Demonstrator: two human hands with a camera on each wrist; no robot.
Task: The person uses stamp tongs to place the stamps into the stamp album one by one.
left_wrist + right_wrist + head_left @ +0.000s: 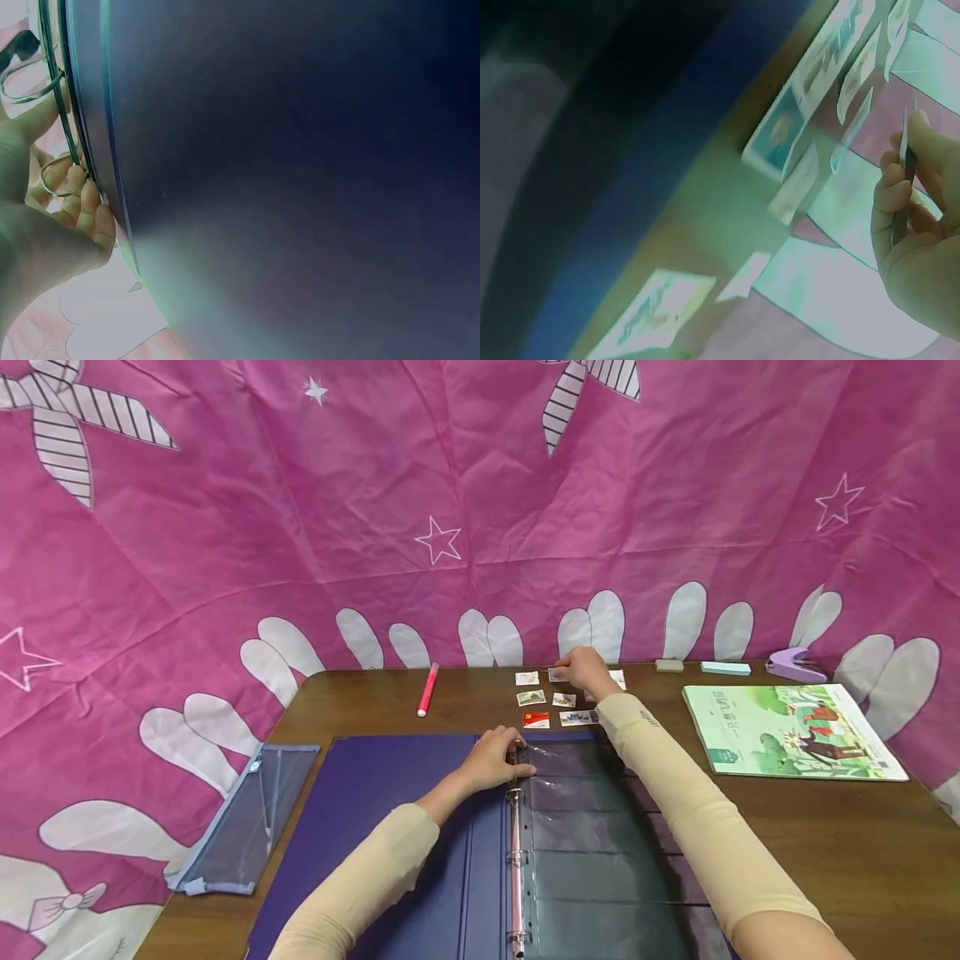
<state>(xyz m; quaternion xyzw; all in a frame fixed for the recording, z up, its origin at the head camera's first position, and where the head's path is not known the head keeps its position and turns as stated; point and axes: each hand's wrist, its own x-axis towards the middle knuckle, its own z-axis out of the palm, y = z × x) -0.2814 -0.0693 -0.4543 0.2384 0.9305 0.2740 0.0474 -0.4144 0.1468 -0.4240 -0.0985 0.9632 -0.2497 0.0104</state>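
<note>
A blue ring binder lies spread on the table, with a black stock page of clear pocket strips on its right side. My left hand rests at the top of the spine by the metal rings, thumb stretched toward the page. At the far edge, my right hand hovers over small picture stamps. The right wrist view shows that hand pinching metal tweezers, their tips pointing up in that view. Whether the tips touch a stamp cannot be made out.
A red marker lies left of the stamps, and a mesh zip pouch at the left edge. To the right are a green picture book, a purple stapler-like tool, a light blue block and a grey eraser-like block.
</note>
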